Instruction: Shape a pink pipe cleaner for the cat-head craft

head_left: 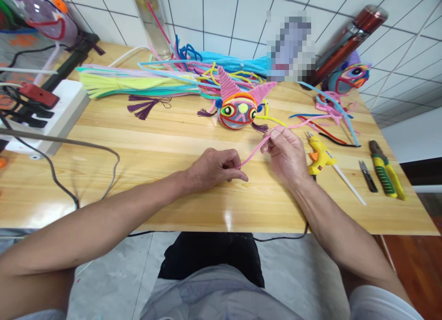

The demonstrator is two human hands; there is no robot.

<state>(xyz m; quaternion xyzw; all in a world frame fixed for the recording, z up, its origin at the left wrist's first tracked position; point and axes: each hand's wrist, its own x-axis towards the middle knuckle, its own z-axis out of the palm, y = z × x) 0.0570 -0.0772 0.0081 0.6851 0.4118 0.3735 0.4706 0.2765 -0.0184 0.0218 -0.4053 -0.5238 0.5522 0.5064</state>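
A pink pipe cleaner (254, 150) runs slantwise between my two hands above the table. My left hand (219, 167) is closed round its lower end, and my right hand (285, 152) pinches it further up between thumb and fingers. Past the right hand, a pink length reaches on toward the right. Just beyond my hands sits a mask-like ornament (238, 110) with pink pointed horns, ringed eyes and a red-edged mouth. Dark purple tassels (260, 127) hang at its sides. Near my right hand lies a yellow glue gun (321, 156) with a white glue stick in it.
Bundles of pipe cleaners (138, 83) lie along the back. A loose purple tassel (147, 107) is in front of them. Small snips (368, 176) and yellow-green pliers (385, 170) lie at right. A power strip (62, 122) with cables stands at left. A red-brown flask (348, 46) leans at back right.
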